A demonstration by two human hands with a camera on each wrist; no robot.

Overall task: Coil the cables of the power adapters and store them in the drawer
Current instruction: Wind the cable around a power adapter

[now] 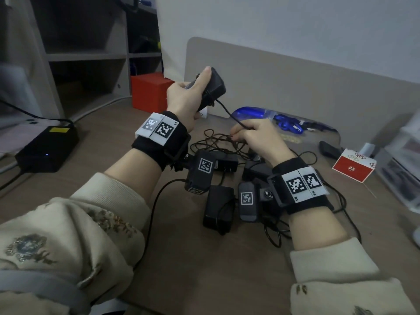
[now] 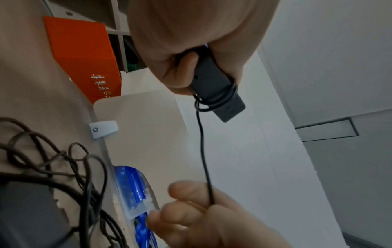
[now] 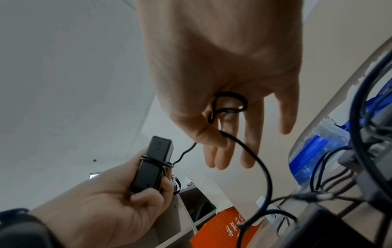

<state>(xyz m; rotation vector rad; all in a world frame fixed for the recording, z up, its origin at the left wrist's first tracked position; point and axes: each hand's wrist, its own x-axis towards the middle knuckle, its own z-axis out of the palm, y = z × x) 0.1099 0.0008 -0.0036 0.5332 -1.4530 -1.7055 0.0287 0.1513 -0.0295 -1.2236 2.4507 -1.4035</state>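
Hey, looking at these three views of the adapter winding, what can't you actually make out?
- Drawer: not in any view.
- Lifted adapter: the head view has its lower part behind the left hand.
- Its cable: the free end is lost in the tangle on the desk.
- Adapters still on the desk: the wrist cameras and right hand cover several; count unclear.
- Orange box lettering: too blurred to read.

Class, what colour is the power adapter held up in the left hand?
Black; the power adapter shows best in the right wrist view, gripped by the left hand.

Red box by shelving, blue bag on desk
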